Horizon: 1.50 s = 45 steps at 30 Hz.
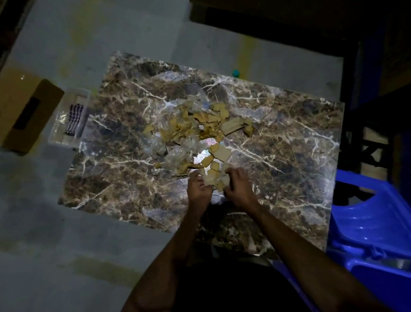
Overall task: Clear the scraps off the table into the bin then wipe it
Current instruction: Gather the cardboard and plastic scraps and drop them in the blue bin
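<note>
A heap of tan cardboard scraps (197,124) mixed with crumpled clear plastic (174,151) lies in the middle of the dark marble-patterned table (283,130). At the heap's near end, my left hand (197,188) and my right hand (239,187) curl their fingers around a small bunch of pale scraps (213,179) held between them, just above the tabletop. A clear bin (60,132) with a checked cloth (73,119) inside sits on the floor by the table's left edge.
A brown cardboard box (16,109) stands on the floor at the left. A blue plastic chair (382,230) is close at the right. A small teal object (236,73) sits beyond the table's far edge. Dark shelving fills the upper right.
</note>
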### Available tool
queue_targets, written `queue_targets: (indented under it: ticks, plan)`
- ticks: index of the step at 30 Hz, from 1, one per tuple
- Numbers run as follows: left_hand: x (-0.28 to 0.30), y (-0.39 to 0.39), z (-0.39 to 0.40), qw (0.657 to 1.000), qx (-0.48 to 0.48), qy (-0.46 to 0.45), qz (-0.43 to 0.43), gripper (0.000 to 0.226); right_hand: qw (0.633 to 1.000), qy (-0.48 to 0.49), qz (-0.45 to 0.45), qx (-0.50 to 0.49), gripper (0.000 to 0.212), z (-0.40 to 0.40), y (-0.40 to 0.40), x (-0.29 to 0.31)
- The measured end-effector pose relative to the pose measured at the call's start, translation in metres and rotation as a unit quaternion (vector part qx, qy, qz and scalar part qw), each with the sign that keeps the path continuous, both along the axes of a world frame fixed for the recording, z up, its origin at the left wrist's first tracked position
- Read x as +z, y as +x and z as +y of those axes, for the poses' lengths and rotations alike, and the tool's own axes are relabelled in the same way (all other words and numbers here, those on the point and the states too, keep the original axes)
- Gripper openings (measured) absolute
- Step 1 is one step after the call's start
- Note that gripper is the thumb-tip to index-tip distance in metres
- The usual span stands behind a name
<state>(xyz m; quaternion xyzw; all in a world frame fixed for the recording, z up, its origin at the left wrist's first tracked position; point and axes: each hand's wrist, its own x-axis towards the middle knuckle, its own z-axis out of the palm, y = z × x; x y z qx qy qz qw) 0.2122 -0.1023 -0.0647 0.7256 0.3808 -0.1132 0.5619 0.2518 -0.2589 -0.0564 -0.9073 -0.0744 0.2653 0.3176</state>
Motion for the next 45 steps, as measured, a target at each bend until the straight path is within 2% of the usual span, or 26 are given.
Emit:
queue_targets:
  ticks: [2, 4, 6, 8, 11, 16, 19, 24, 27, 30, 34, 38, 42, 45]
  plan:
    - [0.002, 0.003, 0.002, 0.999, -0.008, -0.016, -0.033, 0.066, 1.0, 0.008, -0.006, 0.003, 0.042, 0.01, 0.006, 0.004]
    - [0.012, 0.006, 0.008, 0.997, -0.038, 0.017, -0.069, 0.064, 0.996, 0.017, -0.062, -0.07, 0.028, 0.016, 0.02, 0.013]
    - [0.021, 0.008, 0.016, 0.991, -0.077, 0.062, -0.093, 0.058, 0.983, 0.015, -0.139, -0.115, 0.027, 0.019, 0.043, 0.021]
    - [0.026, 0.01, 0.02, 0.983, -0.112, 0.097, -0.112, 0.057, 0.98, -0.023, -0.165, -0.106, 0.041, 0.02, 0.074, 0.022]
    - [0.025, 0.015, 0.024, 0.968, -0.172, 0.143, -0.115, 0.061, 0.984, -0.07, -0.154, -0.046, 0.065, 0.022, 0.118, 0.017]
    - [0.018, 0.025, 0.022, 0.951, -0.231, 0.176, -0.105, 0.066, 0.983, -0.153, -0.077, 0.065, 0.083, 0.027, 0.133, -0.003]
    - [0.013, 0.02, 0.018, 0.957, -0.213, 0.16, -0.117, 0.061, 0.985, -0.125, -0.08, 0.086, 0.074, 0.028, 0.105, -0.013]
    - [0.004, -0.001, 0.018, 0.945, -0.166, 0.214, -0.185, 0.045, 0.99, -0.04, -0.097, 0.1, 0.054, 0.014, 0.035, -0.014]
    - [0.003, -0.018, 0.021, 0.943, -0.13, 0.241, -0.19, 0.038, 0.987, 0.031, -0.154, 0.018, 0.038, 0.006, 0.032, 0.01]
    - [-0.001, -0.034, 0.02, 0.943, -0.086, 0.261, -0.188, 0.031, 0.977, 0.049, -0.192, -0.08, 0.043, 0.002, 0.066, 0.021]
    - [-0.01, -0.044, 0.016, 0.958, -0.015, 0.242, -0.156, 0.049, 0.977, 0.024, -0.179, -0.117, 0.057, -0.002, 0.128, 0.012]
    - [-0.021, -0.04, 0.003, 0.973, 0.003, 0.193, -0.127, 0.077, 0.99, 0.002, -0.134, -0.038, 0.067, -0.004, 0.151, -0.019]
    - [-0.027, -0.028, -0.015, 0.966, -0.03, 0.211, -0.149, 0.073, 0.991, 0.044, -0.126, 0.0, 0.056, 0.003, 0.102, -0.032]
    - [-0.029, -0.017, -0.029, 0.969, 0.015, 0.194, -0.153, 0.065, 0.988, 0.1, -0.121, -0.009, 0.048, 0.008, 0.049, -0.036]
